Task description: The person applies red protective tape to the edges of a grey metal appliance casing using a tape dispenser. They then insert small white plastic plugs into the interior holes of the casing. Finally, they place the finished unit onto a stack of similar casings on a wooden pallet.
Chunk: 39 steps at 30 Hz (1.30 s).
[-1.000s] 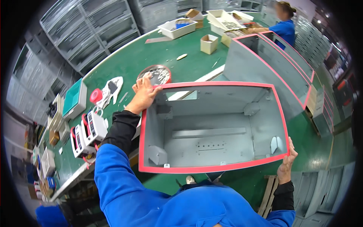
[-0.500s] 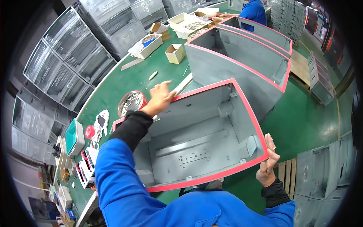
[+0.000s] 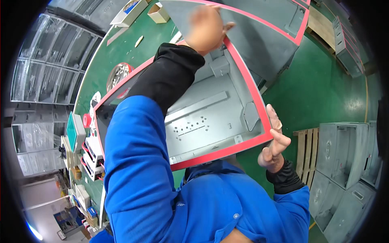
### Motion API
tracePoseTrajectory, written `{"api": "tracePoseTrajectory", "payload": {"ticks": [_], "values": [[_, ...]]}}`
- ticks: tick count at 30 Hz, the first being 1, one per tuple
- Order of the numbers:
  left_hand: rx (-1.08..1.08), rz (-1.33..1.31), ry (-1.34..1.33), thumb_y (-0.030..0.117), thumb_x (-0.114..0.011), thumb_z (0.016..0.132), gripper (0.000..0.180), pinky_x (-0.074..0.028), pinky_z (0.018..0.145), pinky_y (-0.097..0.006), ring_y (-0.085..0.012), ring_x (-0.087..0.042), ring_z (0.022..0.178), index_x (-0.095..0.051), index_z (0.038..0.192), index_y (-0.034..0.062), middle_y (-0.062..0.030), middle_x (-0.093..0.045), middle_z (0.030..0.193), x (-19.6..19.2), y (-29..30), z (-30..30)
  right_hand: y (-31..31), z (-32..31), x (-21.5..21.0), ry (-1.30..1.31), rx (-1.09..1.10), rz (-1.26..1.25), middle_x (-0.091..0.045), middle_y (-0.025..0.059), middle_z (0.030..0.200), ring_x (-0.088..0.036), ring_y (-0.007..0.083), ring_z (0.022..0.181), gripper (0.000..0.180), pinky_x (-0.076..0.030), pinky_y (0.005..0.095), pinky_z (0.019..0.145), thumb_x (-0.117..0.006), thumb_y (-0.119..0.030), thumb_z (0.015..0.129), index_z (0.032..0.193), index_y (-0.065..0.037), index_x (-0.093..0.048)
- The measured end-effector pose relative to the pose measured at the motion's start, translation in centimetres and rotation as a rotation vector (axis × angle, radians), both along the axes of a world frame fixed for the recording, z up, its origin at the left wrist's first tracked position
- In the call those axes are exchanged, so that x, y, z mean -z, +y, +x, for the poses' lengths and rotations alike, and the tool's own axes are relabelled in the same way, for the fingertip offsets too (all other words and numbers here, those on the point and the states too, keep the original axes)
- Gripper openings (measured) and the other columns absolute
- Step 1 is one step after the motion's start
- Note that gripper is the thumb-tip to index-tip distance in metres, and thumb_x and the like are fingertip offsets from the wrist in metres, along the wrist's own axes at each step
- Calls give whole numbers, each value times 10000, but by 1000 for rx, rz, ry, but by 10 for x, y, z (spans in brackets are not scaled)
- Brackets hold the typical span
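A grey metal box lies on its back in front of me, its open side up and its rim edged with a pink-red strip. My left hand is at the box's far right corner, blurred by motion, so its grip is unclear. The left forearm crosses over the box and hides much of its left side. Against the outside of the near right corner rests my right hand, fingers stretched and apart.
Another grey box with a pink-red rim stands just beyond. On the green table are a red-rimmed bowl of small white parts, a carton and a teal-lidded bin. A wooden pallet and stacked grey cabinets stand at right.
My left hand has moved right along the far rim to the far right corner. My right hand stays at the near right corner. The whole view has shifted.
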<state>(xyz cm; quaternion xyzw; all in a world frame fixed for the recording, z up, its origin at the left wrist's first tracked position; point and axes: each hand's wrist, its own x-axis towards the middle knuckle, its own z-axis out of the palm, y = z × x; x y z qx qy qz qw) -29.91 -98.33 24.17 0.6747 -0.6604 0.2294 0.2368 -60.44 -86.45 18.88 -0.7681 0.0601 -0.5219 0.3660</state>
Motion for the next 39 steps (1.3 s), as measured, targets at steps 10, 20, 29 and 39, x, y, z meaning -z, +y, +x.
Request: {"api": "tracePoseTrajectory", "payload": {"ticks": [10,20,29,39], "values": [[39,166,214,488,-662,744,728,-235,956,-380,-288,-400,1192,-401,1272,60,-155,-446,1303,-104,339,-18,33,-19,-18,341,177,-331,-626,232,1062,-516,399,1151,213,-111,500,1115,-242,-277,965,921,-79,-307],[-440,-428,1028,426,-434,944,562,-216,1046,-387,-225,-344,1211,-309,1285,-2,-133,-374,1306,4,588,77,173,81,-31,411,-110,-321,-607,251,1093,-532,403,1131,127,-147,487,1109,-337,-173,885,962,-73,-336],[-242,-432,1720,413,-305,978,445,-256,939,-330,-140,-398,1103,-309,1325,135,-50,-392,1333,66,594,70,301,202,-41,439,-438,-347,-580,217,1178,-515,342,1177,158,-184,439,1107,-488,-72,733,874,-56,-417],[-292,-651,1854,222,-464,956,327,-234,1018,-314,-143,-360,1127,-308,1208,83,-64,-418,1155,151,620,79,346,227,-36,386,-531,-421,-664,158,1015,-570,346,1093,126,-198,464,1063,-386,-155,887,1000,-134,-336]]}}
